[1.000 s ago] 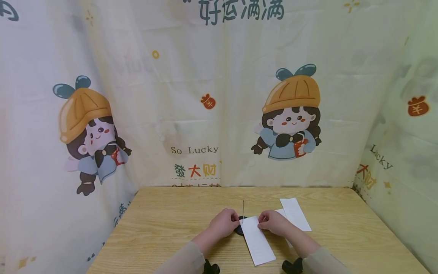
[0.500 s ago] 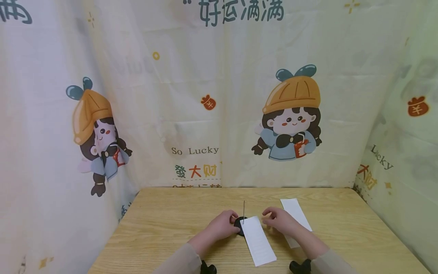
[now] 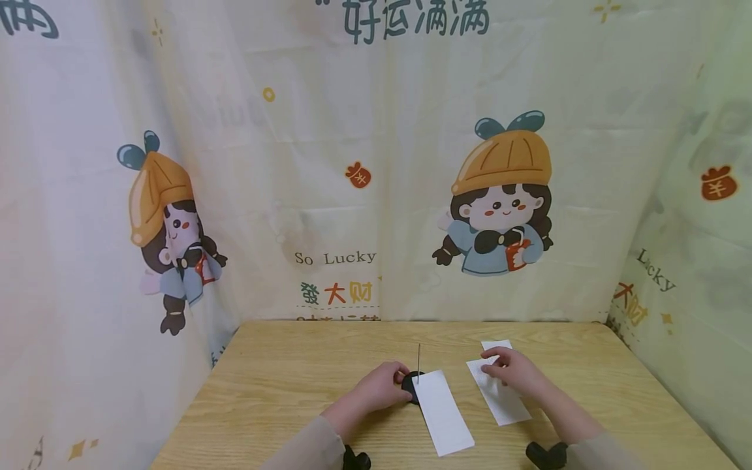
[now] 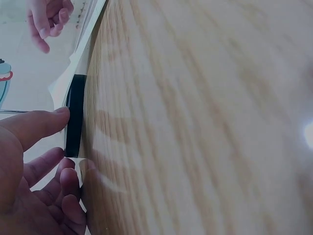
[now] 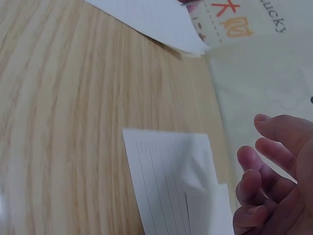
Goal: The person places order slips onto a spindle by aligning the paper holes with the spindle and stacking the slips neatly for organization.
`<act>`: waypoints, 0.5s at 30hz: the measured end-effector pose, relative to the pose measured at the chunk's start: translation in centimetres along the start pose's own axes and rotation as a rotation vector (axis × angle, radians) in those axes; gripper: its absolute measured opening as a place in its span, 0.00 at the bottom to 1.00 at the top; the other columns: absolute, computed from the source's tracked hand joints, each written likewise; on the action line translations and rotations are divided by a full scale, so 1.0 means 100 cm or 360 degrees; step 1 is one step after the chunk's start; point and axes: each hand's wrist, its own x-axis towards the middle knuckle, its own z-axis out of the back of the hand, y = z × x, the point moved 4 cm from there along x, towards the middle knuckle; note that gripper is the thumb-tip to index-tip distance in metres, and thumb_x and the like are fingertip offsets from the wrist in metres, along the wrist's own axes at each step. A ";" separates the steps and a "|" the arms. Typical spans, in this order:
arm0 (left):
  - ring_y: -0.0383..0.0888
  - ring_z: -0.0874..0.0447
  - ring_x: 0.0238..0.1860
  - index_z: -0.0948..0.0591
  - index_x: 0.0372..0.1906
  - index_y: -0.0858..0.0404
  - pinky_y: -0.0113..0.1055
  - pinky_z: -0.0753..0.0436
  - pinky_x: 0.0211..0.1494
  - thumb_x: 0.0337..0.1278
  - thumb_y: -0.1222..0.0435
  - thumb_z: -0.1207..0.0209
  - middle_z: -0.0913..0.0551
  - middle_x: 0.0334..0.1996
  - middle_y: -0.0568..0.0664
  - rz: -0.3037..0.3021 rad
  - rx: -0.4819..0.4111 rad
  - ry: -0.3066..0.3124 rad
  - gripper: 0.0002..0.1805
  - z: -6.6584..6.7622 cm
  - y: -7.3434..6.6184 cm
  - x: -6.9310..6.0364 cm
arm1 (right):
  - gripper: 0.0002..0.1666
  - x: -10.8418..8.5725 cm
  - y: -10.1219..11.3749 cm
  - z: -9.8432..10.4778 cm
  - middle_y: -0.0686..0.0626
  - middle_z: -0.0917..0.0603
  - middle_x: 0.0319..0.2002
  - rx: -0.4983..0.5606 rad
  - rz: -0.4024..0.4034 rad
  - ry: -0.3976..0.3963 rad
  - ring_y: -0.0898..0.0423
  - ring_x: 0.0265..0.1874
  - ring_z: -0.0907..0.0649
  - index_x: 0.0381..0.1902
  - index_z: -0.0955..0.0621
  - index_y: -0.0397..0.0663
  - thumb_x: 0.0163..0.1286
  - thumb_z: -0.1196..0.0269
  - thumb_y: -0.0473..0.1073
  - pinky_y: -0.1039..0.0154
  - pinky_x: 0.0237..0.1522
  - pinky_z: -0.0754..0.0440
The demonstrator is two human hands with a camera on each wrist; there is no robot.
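A bill spike stands on the table, with a thin upright metal rod [image 3: 419, 359] and a round black base [image 3: 407, 390]. My left hand [image 3: 378, 386] holds the base at its left side; thumb and fingers touch its edge in the left wrist view. A white paper slip [image 3: 444, 418] is pierced near its far corner by the rod and slants down toward the front. My right hand [image 3: 518, 373], fingers loosely bent and holding nothing, hovers over two loose slips. The nearer lined slip [image 5: 161, 171] partly overlaps the other slip [image 5: 210, 210].
The wooden table [image 3: 294, 365] ends at a printed cloth backdrop [image 3: 329, 163], which also hangs along both sides. Black wrist camera mounts [image 3: 546, 455] sit at both sleeves.
My right hand has let go of the slip on the spike and moved right, over the loose slips. The left hand has shifted slightly and stays at the base.
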 end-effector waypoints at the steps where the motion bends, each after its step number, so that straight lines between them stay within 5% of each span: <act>1: 0.40 0.26 0.38 0.19 0.48 0.58 0.39 0.26 0.48 0.47 0.61 0.26 0.24 0.35 0.41 0.0004 -0.0008 0.0003 0.21 0.000 0.001 0.000 | 0.20 0.000 -0.001 0.003 0.50 0.22 0.28 -0.0024 0.0005 -0.0009 0.54 0.23 0.25 0.53 0.21 0.37 0.66 0.33 0.42 0.62 0.25 0.28; 15: 0.40 0.26 0.38 0.19 0.49 0.57 0.40 0.26 0.49 0.47 0.63 0.26 0.23 0.36 0.41 -0.0016 -0.0062 0.0012 0.22 0.000 0.006 0.001 | 0.24 0.004 -0.035 0.040 0.46 0.19 0.38 -0.0137 -0.0105 -0.0128 0.52 0.35 0.24 0.57 0.21 0.36 0.68 0.34 0.45 0.58 0.34 0.27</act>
